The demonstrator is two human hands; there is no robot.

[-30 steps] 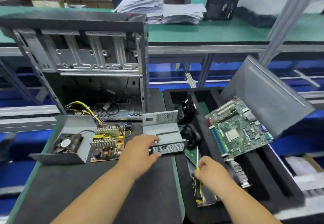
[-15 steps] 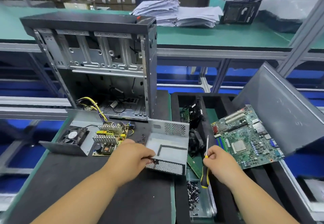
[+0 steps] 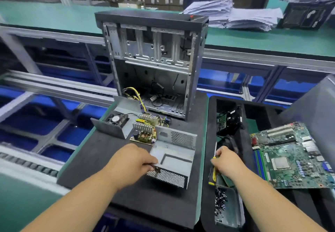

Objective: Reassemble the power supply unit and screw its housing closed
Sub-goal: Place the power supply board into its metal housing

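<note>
Screwdriver upright in right hand's curled fingers — left hand seemingly pinches housing rim.

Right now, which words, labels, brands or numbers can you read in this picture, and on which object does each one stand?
None reads with certainty.
Black box on the back bench: pale marks at its right edge, too blurred to read.
Motherboard: printing too small to read.
Paper stacks: no legible writing.
Fan hub sticker: blank or too small.
Housing half gripped by the left hand, and screwdriver in the right hand: no text visible.
</note>
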